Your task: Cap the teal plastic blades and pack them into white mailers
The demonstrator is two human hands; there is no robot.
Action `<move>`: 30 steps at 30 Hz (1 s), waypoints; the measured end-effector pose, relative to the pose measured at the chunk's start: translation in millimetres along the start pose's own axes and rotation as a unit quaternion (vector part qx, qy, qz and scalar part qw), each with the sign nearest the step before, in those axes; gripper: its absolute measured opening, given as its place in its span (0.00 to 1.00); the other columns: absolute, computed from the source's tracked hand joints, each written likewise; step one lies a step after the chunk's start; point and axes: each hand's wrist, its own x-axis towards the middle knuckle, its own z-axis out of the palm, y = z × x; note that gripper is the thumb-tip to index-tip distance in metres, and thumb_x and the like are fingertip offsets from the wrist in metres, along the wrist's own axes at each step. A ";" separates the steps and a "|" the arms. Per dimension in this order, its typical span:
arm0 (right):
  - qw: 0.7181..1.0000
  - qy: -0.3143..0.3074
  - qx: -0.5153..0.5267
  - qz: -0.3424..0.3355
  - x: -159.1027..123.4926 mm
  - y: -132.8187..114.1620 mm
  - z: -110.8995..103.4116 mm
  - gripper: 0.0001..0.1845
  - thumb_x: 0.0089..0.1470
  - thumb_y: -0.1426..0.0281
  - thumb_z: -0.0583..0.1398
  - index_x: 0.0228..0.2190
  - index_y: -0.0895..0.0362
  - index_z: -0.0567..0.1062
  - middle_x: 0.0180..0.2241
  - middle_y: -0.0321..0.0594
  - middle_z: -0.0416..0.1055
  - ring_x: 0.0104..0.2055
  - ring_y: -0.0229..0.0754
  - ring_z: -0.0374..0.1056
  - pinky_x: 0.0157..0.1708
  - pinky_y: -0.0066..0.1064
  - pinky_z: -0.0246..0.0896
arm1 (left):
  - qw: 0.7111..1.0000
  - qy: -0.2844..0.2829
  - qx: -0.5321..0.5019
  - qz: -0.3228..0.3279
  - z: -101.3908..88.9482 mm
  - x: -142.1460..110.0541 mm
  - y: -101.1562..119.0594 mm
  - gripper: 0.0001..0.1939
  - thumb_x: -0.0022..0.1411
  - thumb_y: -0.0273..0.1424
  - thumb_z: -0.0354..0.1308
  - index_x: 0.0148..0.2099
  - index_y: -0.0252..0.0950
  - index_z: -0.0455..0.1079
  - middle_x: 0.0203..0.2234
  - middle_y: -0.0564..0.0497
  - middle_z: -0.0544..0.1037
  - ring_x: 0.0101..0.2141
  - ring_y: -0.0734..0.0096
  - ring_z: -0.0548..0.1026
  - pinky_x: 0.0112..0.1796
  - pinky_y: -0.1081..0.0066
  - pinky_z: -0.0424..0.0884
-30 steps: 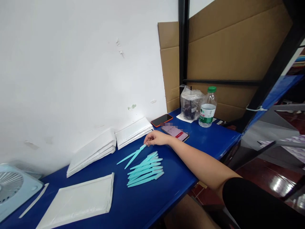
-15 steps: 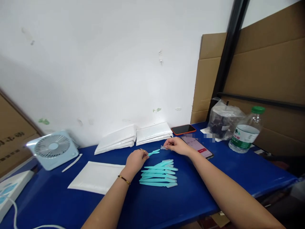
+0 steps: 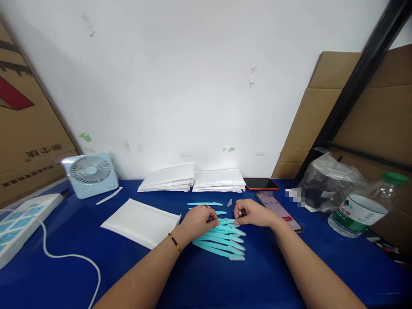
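Several turquoise eyebrow razors (image 3: 219, 249) with translucent blade caps lie fanned in a pile on the blue table. My left hand (image 3: 200, 221) is closed at the top of the pile, its fingertips pinching the handle of one razor. At that razor's other end, my right hand (image 3: 252, 212) has thumb and finger closed on the clear blade cap (image 3: 231, 220). Behind my left hand, a single razor (image 3: 205, 204) lies apart, with another partly hidden by the hand. A loose clear cap (image 3: 229, 202) rests just left of my right hand.
White padded mailers (image 3: 169, 178) are stacked along the wall, and a single mailer (image 3: 141, 223) lies left. Two phones, one showing a timer (image 3: 278, 210), sit right, near a bagged item (image 3: 328, 180) and water bottle (image 3: 357, 210). A fan (image 3: 92, 174) and power strip (image 3: 25, 225) stand left.
The razor my left hand held at the back now lies on the table, and a loose cap lies beside my right hand. Both hands have come nearer to the pile. The view has shifted left.
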 end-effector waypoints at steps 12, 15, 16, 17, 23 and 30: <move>0.995 0.103 0.012 -0.008 4.4 -1.4 -4.2 0.12 0.45 0.60 0.62 0.23 0.57 0.73 0.29 0.36 0.67 0.29 0.36 0.62 0.29 0.27 0.56 | 0.999 0.043 0.025 -0.021 -8.5 5.6 -23.2 0.16 0.58 0.43 0.51 0.33 0.40 0.74 0.31 0.52 0.76 0.34 0.69 0.72 0.34 0.74 0.61; 0.995 0.101 0.006 -0.005 5.3 5.9 -4.5 0.13 0.45 0.60 0.62 0.23 0.58 0.73 0.28 0.37 0.67 0.29 0.37 0.62 0.29 0.27 0.56 | 0.999 0.020 -0.034 -0.013 -12.2 6.3 -30.5 0.18 0.60 0.43 0.47 0.35 0.40 0.74 0.34 0.52 0.76 0.35 0.72 0.72 0.35 0.77 0.62; 0.995 0.101 0.002 0.004 5.4 9.1 -4.9 0.13 0.46 0.60 0.61 0.23 0.58 0.73 0.28 0.37 0.67 0.29 0.37 0.62 0.29 0.27 0.56 | 0.999 0.022 -0.037 -0.020 -13.9 6.3 -33.1 0.18 0.60 0.43 0.47 0.35 0.39 0.75 0.35 0.52 0.76 0.36 0.71 0.72 0.35 0.77 0.63; 0.994 0.106 -0.002 0.016 5.3 12.2 -5.3 0.13 0.46 0.59 0.61 0.24 0.58 0.73 0.28 0.37 0.67 0.29 0.37 0.62 0.29 0.27 0.56 | 0.999 0.031 -0.029 -0.029 -15.7 6.1 -35.4 0.18 0.60 0.43 0.48 0.35 0.39 0.75 0.36 0.52 0.76 0.37 0.71 0.71 0.36 0.76 0.63; 0.993 0.108 -0.031 0.024 4.0 7.4 -1.8 0.14 0.45 0.58 0.61 0.28 0.57 0.74 0.31 0.38 0.66 0.30 0.38 0.62 0.30 0.28 0.57 | 0.995 0.084 0.038 -0.032 -21.1 2.6 -30.9 0.18 0.50 0.45 0.59 0.41 0.42 0.72 0.37 0.51 0.72 0.40 0.66 0.69 0.40 0.72 0.62; 1.000 -0.002 -0.015 0.018 10.6 -7.2 14.3 0.12 0.45 0.61 0.62 0.25 0.57 0.73 0.28 0.36 0.64 0.27 0.34 0.60 0.27 0.25 0.56 | 0.998 -0.003 0.066 0.019 -7.2 5.6 -20.2 0.08 0.51 0.39 0.60 0.30 0.41 0.73 0.27 0.53 0.74 0.33 0.69 0.70 0.32 0.74 0.60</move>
